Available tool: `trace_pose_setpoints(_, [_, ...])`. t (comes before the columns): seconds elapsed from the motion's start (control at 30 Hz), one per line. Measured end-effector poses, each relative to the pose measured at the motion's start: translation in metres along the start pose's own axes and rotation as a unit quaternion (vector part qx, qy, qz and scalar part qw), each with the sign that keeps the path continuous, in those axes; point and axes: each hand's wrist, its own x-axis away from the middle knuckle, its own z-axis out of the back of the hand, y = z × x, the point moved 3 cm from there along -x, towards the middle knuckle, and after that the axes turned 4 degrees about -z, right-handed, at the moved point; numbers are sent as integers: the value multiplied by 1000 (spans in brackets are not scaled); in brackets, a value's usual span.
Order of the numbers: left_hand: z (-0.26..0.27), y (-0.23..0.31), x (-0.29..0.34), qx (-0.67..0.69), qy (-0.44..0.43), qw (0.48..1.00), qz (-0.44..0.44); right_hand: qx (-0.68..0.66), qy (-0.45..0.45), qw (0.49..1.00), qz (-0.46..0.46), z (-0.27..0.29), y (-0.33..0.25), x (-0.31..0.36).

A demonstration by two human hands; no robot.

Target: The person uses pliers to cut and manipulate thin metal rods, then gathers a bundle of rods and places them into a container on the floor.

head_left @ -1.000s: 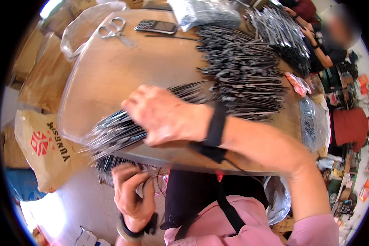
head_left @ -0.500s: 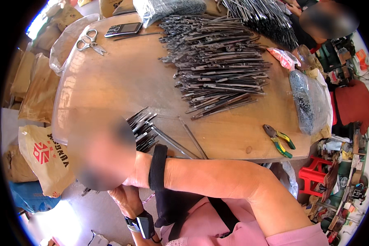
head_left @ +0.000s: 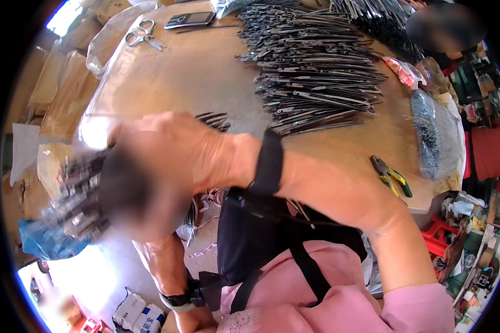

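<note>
Since half a second ago, the bundle of dark strips [head_left: 82, 191] has been swung out to the left of the hands, past the near left corner of the table [head_left: 166, 83]. The right forearm [head_left: 339, 191] is stretched leftward from the lower right, its wrist circled by a black band [head_left: 269, 162], and the right hand [head_left: 179, 145] is turned back-up beside the bundle. Below it the left hand [head_left: 156, 226] is raised on a steep forearm [head_left: 162, 266], a dark strap being worn at the wrist. Most fingers of both hands are covered by a dark blur, so it cannot be told how tightly they are closed or which of them grasp the bundle. Behind the right hand a few strip ends [head_left: 214, 120] are seen. On the brown tabletop a large heap of similar strips [head_left: 316, 72] is spread, with scissors [head_left: 143, 36] and a phone [head_left: 190, 20] placed at the far left and pliers [head_left: 390, 176] near the right edge. Beside the heap, a clear filled bag [head_left: 428, 130] is laid. Beyond the table, a red stool [head_left: 437, 236] is partly shown at the right, and a blue bag [head_left: 47, 238] at the left.
</note>
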Motion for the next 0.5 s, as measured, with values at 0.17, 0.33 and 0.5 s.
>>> trace_pose_setpoints(0.17, [-6,9,-30,-116,-36,988,-99,-28,60,998,-15,18,11,-3])
trace_pose_setpoints(0.33, [-47,42,-62,-75,-11,981,-179,-86,106,991,13,44,28,-15])
trace_pose_setpoints(0.5, [-82,50,-96,128,-202,941,-240,-35,143,989,-3,71,45,-7])
